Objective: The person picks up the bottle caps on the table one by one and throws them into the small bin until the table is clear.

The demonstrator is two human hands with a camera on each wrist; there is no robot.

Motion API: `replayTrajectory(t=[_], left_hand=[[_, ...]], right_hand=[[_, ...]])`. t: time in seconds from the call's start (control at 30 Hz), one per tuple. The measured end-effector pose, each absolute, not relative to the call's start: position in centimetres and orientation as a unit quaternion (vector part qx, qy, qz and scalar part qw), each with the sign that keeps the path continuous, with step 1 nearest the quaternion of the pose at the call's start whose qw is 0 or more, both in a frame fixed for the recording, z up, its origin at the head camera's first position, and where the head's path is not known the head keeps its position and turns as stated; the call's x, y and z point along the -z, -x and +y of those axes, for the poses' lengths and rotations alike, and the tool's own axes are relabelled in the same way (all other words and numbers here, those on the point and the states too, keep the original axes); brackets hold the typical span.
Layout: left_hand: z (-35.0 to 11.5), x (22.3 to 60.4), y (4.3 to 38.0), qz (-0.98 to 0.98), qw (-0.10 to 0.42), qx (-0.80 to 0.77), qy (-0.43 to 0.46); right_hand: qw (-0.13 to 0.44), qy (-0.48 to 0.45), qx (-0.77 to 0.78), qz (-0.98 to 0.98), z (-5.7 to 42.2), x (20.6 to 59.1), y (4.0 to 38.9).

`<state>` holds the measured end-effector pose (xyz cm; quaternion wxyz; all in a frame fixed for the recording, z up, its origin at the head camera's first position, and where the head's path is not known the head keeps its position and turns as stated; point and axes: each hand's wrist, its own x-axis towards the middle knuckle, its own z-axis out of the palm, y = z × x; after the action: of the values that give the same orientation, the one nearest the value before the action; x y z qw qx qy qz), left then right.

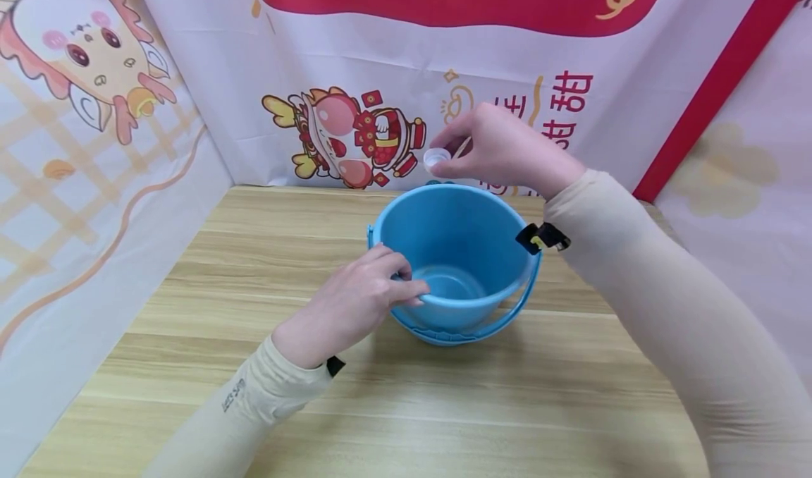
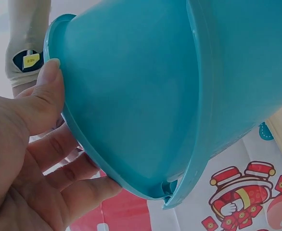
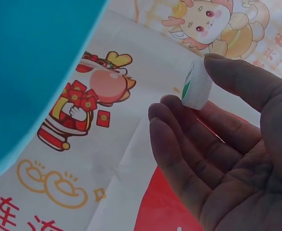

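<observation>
A blue bucket (image 1: pixel 453 252) stands on the wooden table, its opening tipped toward me in the head view and its handle lowered round the near side. My left hand (image 1: pixel 361 295) grips the near-left rim, thumb on one side of the wall and fingers on the other, as the left wrist view also shows. Above the far rim, my right hand (image 1: pixel 491 150) pinches a small white bottle cap (image 1: pixel 436 159) between thumb and fingers. In the right wrist view the cap (image 3: pixel 198 85) has a ridged side and a bit of green on its face.
The wooden table (image 1: pixel 254 365) meets a printed cloth backdrop (image 1: pixel 317 48) with cartoon figures and red lettering behind the bucket. Similar cloth hangs at the left and right. A black strap piece (image 1: pixel 543 238) sits on the right sleeve cuff, near the bucket's right rim.
</observation>
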<state>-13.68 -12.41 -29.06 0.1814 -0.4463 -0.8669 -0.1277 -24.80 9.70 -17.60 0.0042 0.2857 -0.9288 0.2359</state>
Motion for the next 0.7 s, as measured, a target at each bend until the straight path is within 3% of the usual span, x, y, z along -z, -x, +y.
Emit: replayTrajectory(t=[0.7], left_hand=[[-12.11, 28.82, 13.62, -0.873, 0.170, 0.126, 0.439]], right_hand=[[-0.038, -0.299, -0.213, -0.929, 9.63, 17.93, 25.14]])
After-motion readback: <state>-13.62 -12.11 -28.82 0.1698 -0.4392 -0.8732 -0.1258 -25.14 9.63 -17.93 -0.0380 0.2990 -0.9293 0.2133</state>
